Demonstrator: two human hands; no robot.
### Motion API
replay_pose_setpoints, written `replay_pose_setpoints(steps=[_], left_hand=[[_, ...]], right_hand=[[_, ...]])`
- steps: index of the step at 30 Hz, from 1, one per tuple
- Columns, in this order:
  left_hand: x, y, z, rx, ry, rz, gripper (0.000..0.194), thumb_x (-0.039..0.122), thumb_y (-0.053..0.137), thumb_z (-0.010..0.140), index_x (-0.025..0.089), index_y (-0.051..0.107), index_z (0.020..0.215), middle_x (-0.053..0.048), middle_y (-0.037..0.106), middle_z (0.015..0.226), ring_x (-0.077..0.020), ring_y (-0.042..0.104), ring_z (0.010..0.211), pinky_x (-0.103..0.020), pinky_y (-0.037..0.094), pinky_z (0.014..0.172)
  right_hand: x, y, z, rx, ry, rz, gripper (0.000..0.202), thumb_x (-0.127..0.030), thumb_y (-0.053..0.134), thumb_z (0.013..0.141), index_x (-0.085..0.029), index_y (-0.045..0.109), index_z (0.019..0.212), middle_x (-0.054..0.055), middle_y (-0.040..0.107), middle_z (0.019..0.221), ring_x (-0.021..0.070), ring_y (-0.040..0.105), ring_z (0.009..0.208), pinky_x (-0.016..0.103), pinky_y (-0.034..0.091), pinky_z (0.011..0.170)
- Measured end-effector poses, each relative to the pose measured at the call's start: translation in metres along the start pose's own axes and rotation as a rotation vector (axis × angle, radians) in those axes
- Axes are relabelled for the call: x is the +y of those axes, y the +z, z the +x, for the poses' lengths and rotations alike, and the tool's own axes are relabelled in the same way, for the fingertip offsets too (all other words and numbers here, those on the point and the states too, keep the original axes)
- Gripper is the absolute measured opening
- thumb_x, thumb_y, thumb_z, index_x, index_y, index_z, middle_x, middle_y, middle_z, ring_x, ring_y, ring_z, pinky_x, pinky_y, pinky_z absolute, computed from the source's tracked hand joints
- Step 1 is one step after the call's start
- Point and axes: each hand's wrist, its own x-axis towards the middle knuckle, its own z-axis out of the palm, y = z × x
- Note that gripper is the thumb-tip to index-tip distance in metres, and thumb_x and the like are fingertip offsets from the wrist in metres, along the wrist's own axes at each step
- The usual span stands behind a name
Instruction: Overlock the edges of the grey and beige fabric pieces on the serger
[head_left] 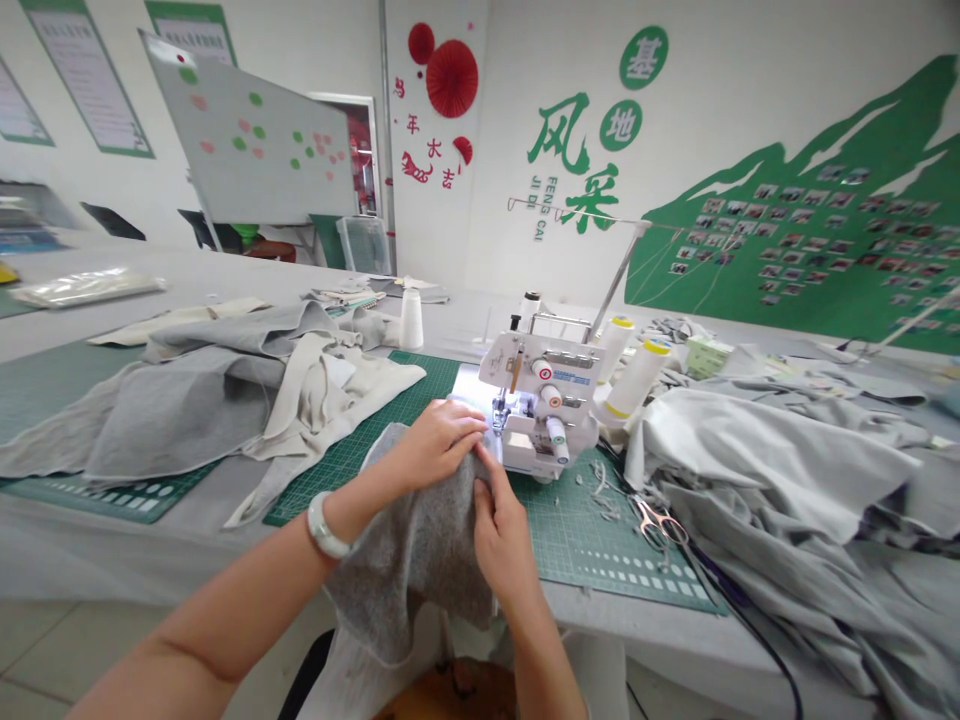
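A white overlock sewing machine (pixel 551 400) stands on a green cutting mat, its lamp lighting the needle area. Grey fabric (pixel 427 560) runs from beside the presser foot down over the table's front edge. My left hand (pixel 442 440), with a pale bangle on the wrist, lies on the fabric just left of the foot, its fingers stretched out and pressing down. Close to the machine's front, my right hand (pixel 499 515) grips the fabric's right edge between thumb and fingers. The two hands' fingertips nearly meet.
Grey and cream fabric pieces (pixel 180 410) spread on the left. A large grey fabric pile (pixel 795 470) covers the right side. Scissors (pixel 660 522) lie on the cutting mat (pixel 555 535) beside thread scraps. A white thread cone (pixel 412 320) stands behind; more cones (pixel 637 380) stand by the machine.
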Motion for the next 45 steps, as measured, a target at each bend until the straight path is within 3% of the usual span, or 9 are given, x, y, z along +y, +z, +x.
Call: replay_pose_setpoints(steps=[4, 13, 17, 22, 26, 30, 34, 39, 45], left_hand=[[0.009, -0.001, -0.003, -0.057, -0.012, 0.004, 0.031, 0.025, 0.040, 0.098, 0.017, 0.068, 0.110, -0.008, 0.067, 0.119, -0.0222, 0.059, 0.113, -0.038, 0.044, 0.100], [-0.011, 0.004, 0.004, -0.073, -0.048, -0.126, 0.032, 0.028, 0.042, 0.097, 0.015, 0.068, 0.111, -0.010, 0.066, 0.122, -0.0226, 0.058, 0.117, -0.039, 0.041, 0.106], [-0.017, 0.006, 0.004, -0.075, -0.043, -0.164, 0.030, 0.024, 0.046, 0.094, 0.016, 0.065, 0.116, -0.010, 0.063, 0.128, -0.0214, 0.055, 0.122, -0.039, 0.038, 0.109], [-0.032, 0.006, 0.006, -0.145, -0.024, -0.224, 0.032, 0.019, 0.045, 0.094, 0.019, 0.062, 0.121, -0.008, 0.058, 0.135, -0.0188, 0.049, 0.129, -0.039, 0.030, 0.115], [-0.032, 0.000, 0.009, -0.132, -0.033, -0.223, 0.029, 0.020, 0.047, 0.093, 0.017, 0.065, 0.115, -0.009, 0.061, 0.130, -0.0208, 0.054, 0.124, -0.040, 0.036, 0.111], [-0.007, -0.005, 0.005, 0.008, -0.029, -0.079, 0.024, 0.023, 0.049, 0.093, 0.017, 0.069, 0.105, -0.010, 0.067, 0.117, -0.0236, 0.058, 0.114, -0.044, 0.040, 0.105], [0.011, -0.002, -0.002, -0.051, 0.002, -0.035, 0.024, 0.024, 0.049, 0.094, 0.020, 0.069, 0.108, -0.008, 0.066, 0.118, -0.0223, 0.059, 0.112, -0.040, 0.043, 0.102], [-0.002, 0.009, -0.003, -0.042, -0.005, -0.118, 0.025, 0.024, 0.049, 0.094, 0.020, 0.068, 0.110, -0.007, 0.064, 0.123, -0.0202, 0.057, 0.117, -0.036, 0.042, 0.103], [-0.014, 0.008, 0.004, -0.062, -0.008, -0.194, 0.024, 0.021, 0.052, 0.091, 0.018, 0.068, 0.109, -0.009, 0.065, 0.122, -0.0203, 0.058, 0.116, -0.038, 0.042, 0.104]], right_hand=[[0.004, 0.003, 0.001, -0.012, -0.002, -0.004, 0.046, -0.025, 0.036, 0.096, -0.013, 0.046, 0.140, 0.012, 0.057, 0.136, 0.0239, 0.052, 0.127, 0.040, 0.043, 0.105], [-0.004, 0.004, 0.000, -0.043, -0.053, 0.012, 0.046, -0.020, 0.033, 0.097, -0.019, 0.043, 0.142, 0.007, 0.049, 0.144, 0.0184, 0.044, 0.134, 0.037, 0.037, 0.111], [-0.008, 0.003, -0.004, 0.118, -0.099, -0.106, 0.047, -0.020, 0.035, 0.096, -0.018, 0.041, 0.142, 0.012, 0.049, 0.142, 0.0210, 0.044, 0.132, 0.042, 0.038, 0.109], [-0.009, 0.003, -0.012, 0.284, -0.065, -0.213, 0.037, -0.025, 0.042, 0.094, -0.014, 0.056, 0.126, 0.015, 0.064, 0.116, 0.0242, 0.061, 0.104, 0.041, 0.050, 0.090], [-0.009, 0.002, -0.014, 0.267, -0.057, -0.207, 0.033, -0.026, 0.042, 0.095, -0.013, 0.061, 0.119, 0.014, 0.068, 0.110, 0.0239, 0.065, 0.100, 0.039, 0.051, 0.088], [-0.012, 0.001, -0.013, 0.229, -0.041, -0.190, 0.035, -0.025, 0.040, 0.095, -0.013, 0.060, 0.121, 0.014, 0.070, 0.108, 0.0237, 0.066, 0.099, 0.037, 0.051, 0.086], [-0.015, -0.001, -0.013, 0.211, -0.035, -0.177, 0.035, -0.025, 0.041, 0.095, -0.015, 0.060, 0.122, 0.012, 0.069, 0.111, 0.0228, 0.066, 0.098, 0.035, 0.051, 0.086], [-0.015, -0.001, -0.015, 0.171, -0.016, -0.159, 0.035, -0.026, 0.041, 0.095, -0.014, 0.061, 0.121, 0.013, 0.069, 0.112, 0.0227, 0.066, 0.100, 0.034, 0.051, 0.087], [-0.012, -0.003, -0.017, 0.167, -0.009, -0.133, 0.034, -0.027, 0.043, 0.095, -0.015, 0.062, 0.120, 0.012, 0.069, 0.113, 0.0220, 0.066, 0.099, 0.033, 0.050, 0.086]])
